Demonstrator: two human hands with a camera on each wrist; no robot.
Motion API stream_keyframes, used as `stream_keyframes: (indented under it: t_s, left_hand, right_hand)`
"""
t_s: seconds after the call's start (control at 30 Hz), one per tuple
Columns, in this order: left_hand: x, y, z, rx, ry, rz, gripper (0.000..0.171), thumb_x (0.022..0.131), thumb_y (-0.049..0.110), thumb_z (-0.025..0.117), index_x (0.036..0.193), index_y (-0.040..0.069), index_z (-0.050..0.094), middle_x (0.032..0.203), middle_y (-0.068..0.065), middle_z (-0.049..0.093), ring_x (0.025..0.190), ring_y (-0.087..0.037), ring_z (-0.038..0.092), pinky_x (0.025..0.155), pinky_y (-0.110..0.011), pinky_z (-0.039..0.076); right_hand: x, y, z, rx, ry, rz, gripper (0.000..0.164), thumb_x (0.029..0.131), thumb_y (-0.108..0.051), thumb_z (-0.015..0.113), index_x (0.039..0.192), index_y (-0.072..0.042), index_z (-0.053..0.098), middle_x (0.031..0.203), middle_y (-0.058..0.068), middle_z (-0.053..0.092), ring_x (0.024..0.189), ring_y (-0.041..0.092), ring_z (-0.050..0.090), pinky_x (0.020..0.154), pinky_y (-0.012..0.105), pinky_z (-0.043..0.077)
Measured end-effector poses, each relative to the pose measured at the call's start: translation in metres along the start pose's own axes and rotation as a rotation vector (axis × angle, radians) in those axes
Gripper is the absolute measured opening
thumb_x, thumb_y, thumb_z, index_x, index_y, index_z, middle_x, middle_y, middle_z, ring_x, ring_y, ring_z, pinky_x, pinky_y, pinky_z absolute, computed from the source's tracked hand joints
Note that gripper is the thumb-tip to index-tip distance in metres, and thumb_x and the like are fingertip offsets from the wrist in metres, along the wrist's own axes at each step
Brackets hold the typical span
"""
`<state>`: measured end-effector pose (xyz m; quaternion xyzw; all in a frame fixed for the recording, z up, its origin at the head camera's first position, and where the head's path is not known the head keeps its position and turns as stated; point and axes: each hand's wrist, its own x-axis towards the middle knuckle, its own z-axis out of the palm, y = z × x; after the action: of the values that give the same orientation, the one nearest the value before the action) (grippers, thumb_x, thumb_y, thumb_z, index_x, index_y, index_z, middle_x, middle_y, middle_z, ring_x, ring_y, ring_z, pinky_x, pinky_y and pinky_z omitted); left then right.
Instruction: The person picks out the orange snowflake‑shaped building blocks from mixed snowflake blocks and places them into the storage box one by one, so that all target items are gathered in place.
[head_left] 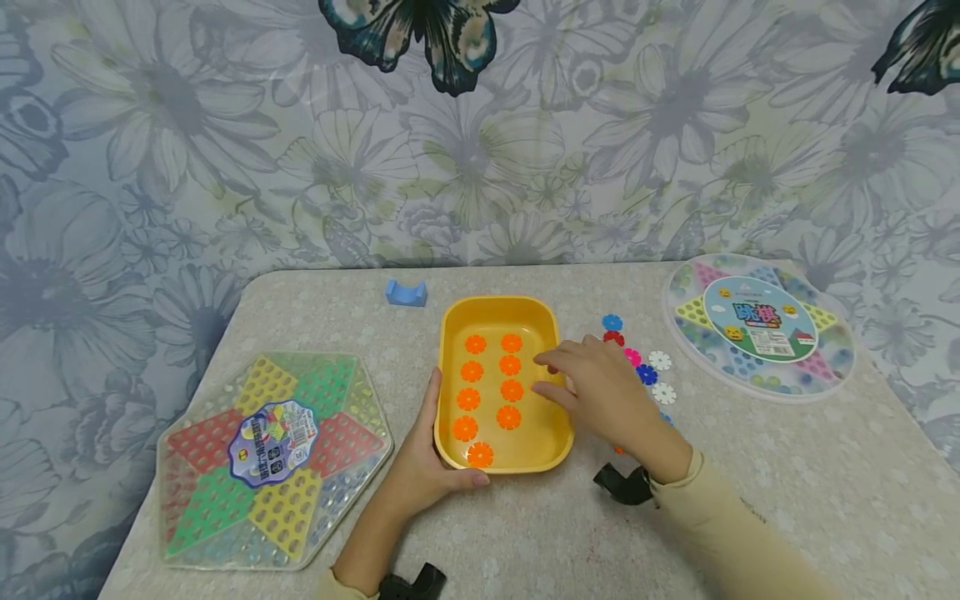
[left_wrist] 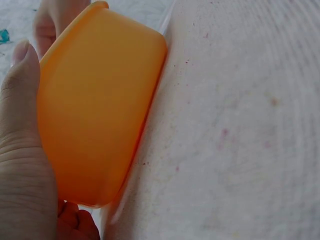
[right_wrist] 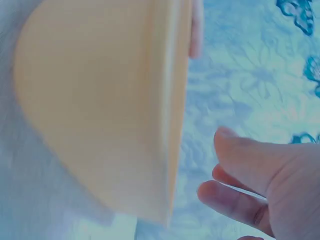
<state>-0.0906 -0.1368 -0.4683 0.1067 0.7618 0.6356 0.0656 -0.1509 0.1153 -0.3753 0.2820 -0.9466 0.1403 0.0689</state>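
Note:
A yellow plastic tray [head_left: 536,450] lies on the table with several orange flower-shaped discs [head_left: 468,399] in two columns on its floor. My left hand [head_left: 423,471] holds the tray at its near left corner, fingers along the left side and thumb at the near edge. In the left wrist view that thumb [left_wrist: 22,95] rests against the orange-looking tray wall [left_wrist: 100,100]. Over the tray's right rim reaches my right hand [head_left: 600,392], thumb and fingers apart, no piece visible between them. The right wrist view shows these fingers [right_wrist: 232,200] beside the blurred tray wall [right_wrist: 100,100].
Right of the tray lie loose flower discs in blue, red, pink and white [head_left: 647,374], partly hidden by the right hand. A hexagonal game box [head_left: 337,508] sits at left, a round game box [head_left: 832,358] at far right. A small blue block [head_left: 406,293] stands behind the tray.

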Motion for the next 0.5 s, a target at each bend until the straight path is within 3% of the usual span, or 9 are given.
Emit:
stream_keyframes:
  t_s: [0.1,0.2,0.37,0.5]
  left_hand:
    - [0.000,0.000,0.000,-0.003,0.002,0.004,0.134,0.060,0.029,0.090,0.151,0.035,-0.007,0.161,0.006,0.006,0.145,-0.017,0.023,0.108,-0.014,0.025]
    - [0.000,-0.001,0.000,-0.007,0.002,0.010,0.135,0.060,0.026,0.091,0.151,0.033,-0.008,0.161,0.006,0.007,0.145,-0.017,0.022,0.108,-0.013,0.024]
    - [0.001,-0.002,0.000,-0.024,0.000,0.016,0.134,0.060,0.023,0.091,0.151,0.035,-0.007,0.161,0.006,0.008,0.144,-0.018,0.025,0.108,-0.014,0.027]
    - [0.000,-0.002,0.000,-0.026,-0.001,0.021,0.134,0.060,0.023,0.090,0.151,0.036,-0.007,0.160,0.006,0.008,0.144,-0.019,0.026,0.107,-0.014,0.028]
  right_hand:
    - [-0.015,0.012,-0.008,0.002,0.035,0.037,0.034,0.083,-0.038,0.071,0.112,-0.020,0.068,0.092,-0.008,0.067,0.085,0.018,0.056,0.075,0.036,0.041]
    - [-0.031,0.024,-0.011,-0.008,0.000,0.103,0.034,0.082,-0.037,0.072,0.112,-0.021,0.068,0.091,-0.008,0.067,0.086,0.018,0.057,0.073,0.036,0.040]
    - [-0.053,0.040,-0.009,-0.023,-0.161,0.208,0.038,0.078,-0.038,0.075,0.112,-0.021,0.069,0.092,-0.008,0.068,0.087,0.017,0.058,0.073,0.036,0.043]
    - [-0.067,0.048,-0.004,-0.043,-0.261,0.234,0.041,0.073,-0.040,0.079,0.108,-0.021,0.070,0.091,-0.009,0.067,0.085,0.016,0.056,0.073,0.037,0.044]
